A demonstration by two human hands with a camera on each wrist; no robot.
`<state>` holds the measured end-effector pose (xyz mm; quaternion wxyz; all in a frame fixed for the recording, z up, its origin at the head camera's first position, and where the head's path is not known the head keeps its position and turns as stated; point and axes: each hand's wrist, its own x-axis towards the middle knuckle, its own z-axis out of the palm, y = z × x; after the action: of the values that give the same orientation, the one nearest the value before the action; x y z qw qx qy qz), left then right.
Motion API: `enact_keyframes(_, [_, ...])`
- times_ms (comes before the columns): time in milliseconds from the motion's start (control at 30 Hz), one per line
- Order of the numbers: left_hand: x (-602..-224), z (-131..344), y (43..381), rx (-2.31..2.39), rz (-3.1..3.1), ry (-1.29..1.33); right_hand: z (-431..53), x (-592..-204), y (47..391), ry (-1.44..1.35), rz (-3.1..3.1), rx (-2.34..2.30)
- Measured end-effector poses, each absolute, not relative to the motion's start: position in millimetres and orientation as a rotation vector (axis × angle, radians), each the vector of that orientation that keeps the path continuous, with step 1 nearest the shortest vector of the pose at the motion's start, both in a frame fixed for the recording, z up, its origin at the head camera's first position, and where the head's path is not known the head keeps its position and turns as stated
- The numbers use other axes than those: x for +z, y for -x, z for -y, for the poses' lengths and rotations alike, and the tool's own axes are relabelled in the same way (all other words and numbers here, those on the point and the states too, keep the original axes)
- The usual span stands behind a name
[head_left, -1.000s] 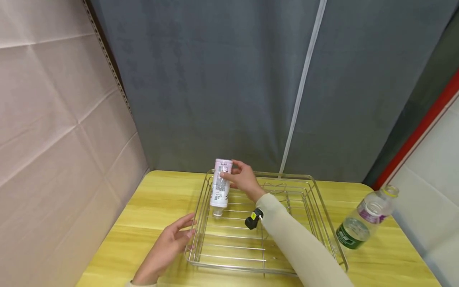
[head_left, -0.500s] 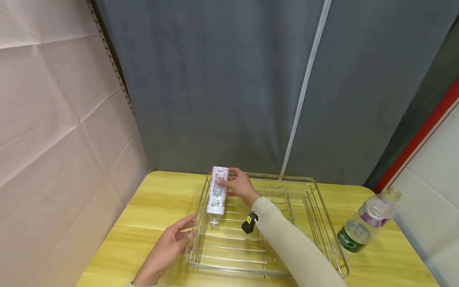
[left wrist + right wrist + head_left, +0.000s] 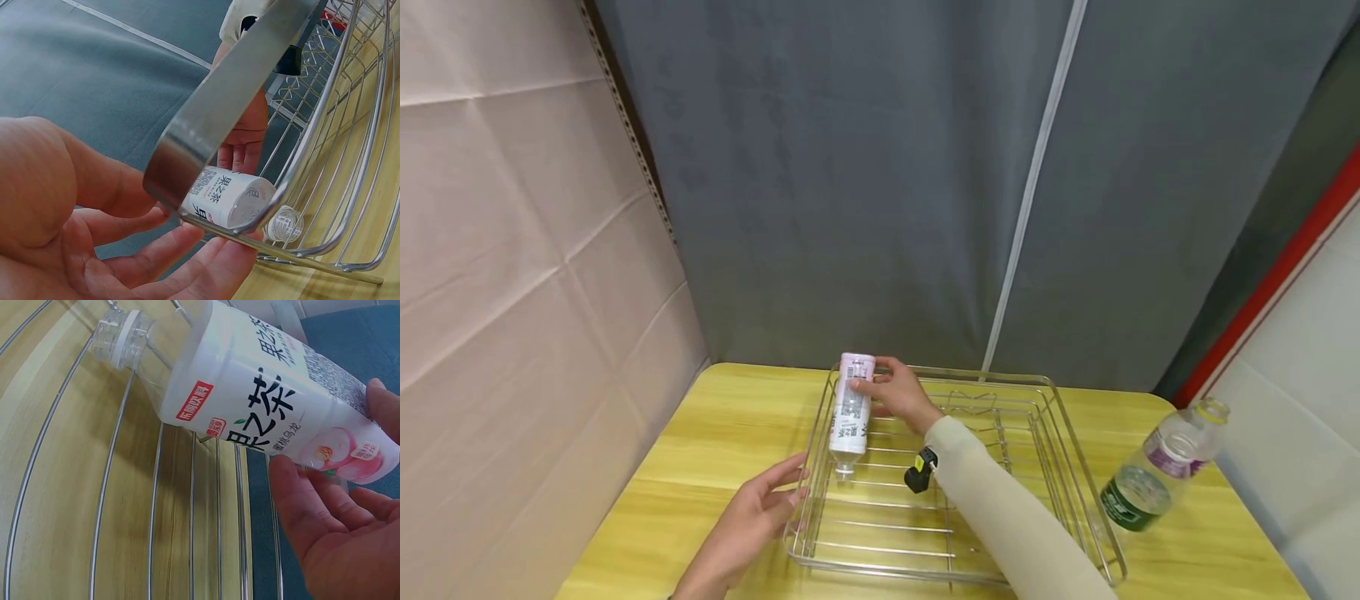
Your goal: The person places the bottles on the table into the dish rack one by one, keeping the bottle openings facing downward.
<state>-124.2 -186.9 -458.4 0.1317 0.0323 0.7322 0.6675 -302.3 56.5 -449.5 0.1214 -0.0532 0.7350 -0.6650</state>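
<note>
My right hand (image 3: 901,395) holds a white-and-pink drink bottle (image 3: 852,408) near its base, thumb on one side and fingers on the other. The bottle slants over the left part of a wire rack (image 3: 951,572), its neck pointing down and toward me. In the right wrist view, the neck (image 3: 122,339) lies close to the wires; contact cannot be told. At the rack's left side, my left hand (image 3: 748,521) grips the rim, as the left wrist view shows: thumb on the metal band (image 3: 212,106), fingers at the wire below.
A clear bottle (image 3: 1161,467) with a purple and green label, holding some liquid, stands right of the rack on the yellow wooden table (image 3: 737,400). A grey curtain (image 3: 850,183) hangs behind, and a pale cloth wall (image 3: 512,292) is at the left.
My right hand has brought the white-and-pink bottle down and slightly left, nearer the rack's wires. My left hand stays at the rack's left side.
</note>
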Motion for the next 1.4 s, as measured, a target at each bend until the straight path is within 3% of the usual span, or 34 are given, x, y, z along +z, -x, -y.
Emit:
enact_keyframes(867, [-457.7,193.2,120.4,1.954,-2.115,-0.087,-75.8,-425.2,298.7,0.163,-2.115,-1.948])
enact_keyframes(1400, [-455.5,191.6,122.3,1.945,-2.119,-0.066,-112.8,-358.8,260.3,0.315,-2.147,-1.948])
